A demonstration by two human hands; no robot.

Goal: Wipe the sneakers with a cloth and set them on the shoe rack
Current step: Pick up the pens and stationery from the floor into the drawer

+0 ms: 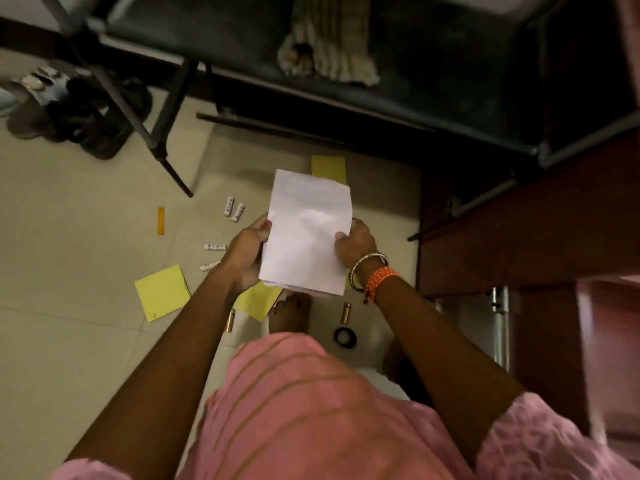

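From the head view, the left hand [247, 252] and right hand [353, 245] held a white sheet of paper [308, 233] over the floor [69, 341], fingers pinching its side edges. Dark shoes [86, 116] lay at ten o'clock. Yellow papers [162, 292] and white markers [232, 208] littered the tiles. No cloth showed.

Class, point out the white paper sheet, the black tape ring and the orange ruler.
White paper sheet [306, 233]: head view, sheet's middle.
Black tape ring [345, 338]: head view, ring's band.
Orange ruler [161, 220]: head view, mid-length.
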